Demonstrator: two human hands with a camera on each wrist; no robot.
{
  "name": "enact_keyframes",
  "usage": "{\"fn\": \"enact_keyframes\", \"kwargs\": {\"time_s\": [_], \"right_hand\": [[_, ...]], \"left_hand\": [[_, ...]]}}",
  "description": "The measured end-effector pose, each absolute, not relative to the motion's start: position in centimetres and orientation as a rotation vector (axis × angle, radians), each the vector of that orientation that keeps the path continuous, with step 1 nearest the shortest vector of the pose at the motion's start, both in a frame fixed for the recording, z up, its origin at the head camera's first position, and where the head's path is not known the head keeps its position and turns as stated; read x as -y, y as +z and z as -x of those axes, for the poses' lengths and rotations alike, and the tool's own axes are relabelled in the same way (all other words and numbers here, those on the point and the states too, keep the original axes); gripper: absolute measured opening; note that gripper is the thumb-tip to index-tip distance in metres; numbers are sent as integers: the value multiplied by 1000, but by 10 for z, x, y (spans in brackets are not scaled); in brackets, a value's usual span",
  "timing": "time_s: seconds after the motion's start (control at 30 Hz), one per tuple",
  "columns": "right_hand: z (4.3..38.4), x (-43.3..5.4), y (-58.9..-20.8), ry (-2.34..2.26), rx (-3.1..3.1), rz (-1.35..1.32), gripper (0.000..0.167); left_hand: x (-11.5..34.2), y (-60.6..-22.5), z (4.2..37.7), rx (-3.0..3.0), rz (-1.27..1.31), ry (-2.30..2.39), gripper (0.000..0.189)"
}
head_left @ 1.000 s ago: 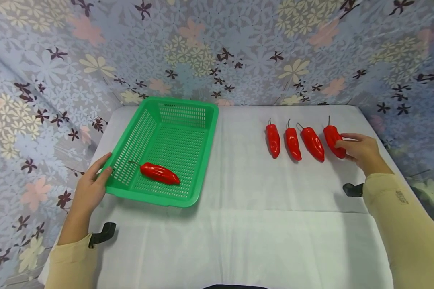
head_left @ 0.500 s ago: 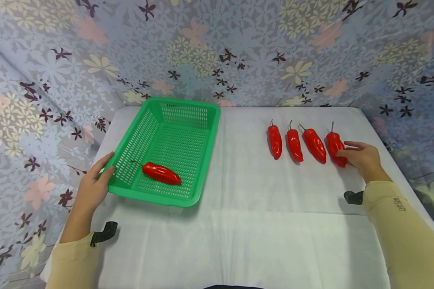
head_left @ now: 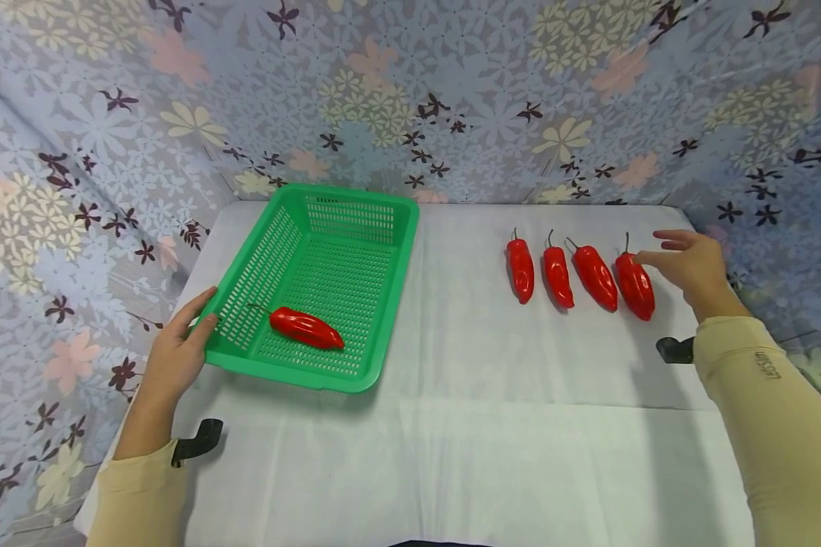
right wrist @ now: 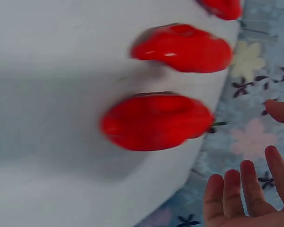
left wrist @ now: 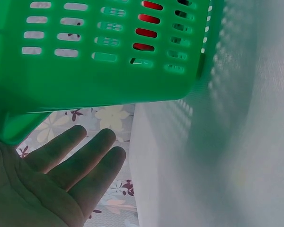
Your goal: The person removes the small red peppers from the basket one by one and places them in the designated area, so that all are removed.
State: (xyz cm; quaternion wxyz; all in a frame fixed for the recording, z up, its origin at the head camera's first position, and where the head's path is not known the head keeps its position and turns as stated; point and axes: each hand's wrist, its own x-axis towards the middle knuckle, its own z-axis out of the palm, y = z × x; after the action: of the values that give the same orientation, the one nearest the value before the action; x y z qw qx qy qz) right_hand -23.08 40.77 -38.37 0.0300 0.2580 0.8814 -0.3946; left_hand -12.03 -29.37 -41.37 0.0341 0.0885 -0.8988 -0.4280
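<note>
In the head view my left hand [head_left: 176, 348] holds the near left corner of a green plastic basket [head_left: 395, 304], its thumb over the rim. In the left wrist view three fingers [left wrist: 92, 175] extend straight beside the basket's slotted wall [left wrist: 109, 80]. One red pepper [head_left: 306, 328] lies inside it. On the right, my right hand [head_left: 694, 266] is over the upper end of the rightmost red pepper [head_left: 636, 289], thumb and fingers spread, holding nothing. The right wrist view shows that pepper [right wrist: 156, 122] on the cloth, apart from the fingers [right wrist: 251, 189].
To the left of the rightmost pepper lie three more red peppers: one [head_left: 595, 277] slanted, a second [head_left: 557, 276] and a third [head_left: 520, 270], stems toward the back. A white cloth [head_left: 479, 357] covers the table. Floral fabric [head_left: 451, 91] hangs behind and at the sides.
My right hand has let go of the rightmost pepper, which lies slightly nearer me than before, and has moved up toward its stem end. The left hand and basket have stayed put.
</note>
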Motion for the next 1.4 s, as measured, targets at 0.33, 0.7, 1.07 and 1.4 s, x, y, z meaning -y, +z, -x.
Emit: {"fn": "enact_keyframes", "kwargs": {"time_s": [0.33,0.7,1.07,1.4], "right_hand": [[247,-372,-350,-1202,-2787,-699,81],[269,-303,-330,-1217,-2827,-383,75],[281,-210,-327,-1320,-2744,-67,61],[282,-137,-345,-1369,-2711,233,55]], "left_hand": [[292,-417,118,2738,-290,-1340,53],[293,-419,116,2737,-358,-1372,54],[290,-421,116,2711,-331,-1400,52],[291,-416,120,2712,-284,-1381,52]]}}
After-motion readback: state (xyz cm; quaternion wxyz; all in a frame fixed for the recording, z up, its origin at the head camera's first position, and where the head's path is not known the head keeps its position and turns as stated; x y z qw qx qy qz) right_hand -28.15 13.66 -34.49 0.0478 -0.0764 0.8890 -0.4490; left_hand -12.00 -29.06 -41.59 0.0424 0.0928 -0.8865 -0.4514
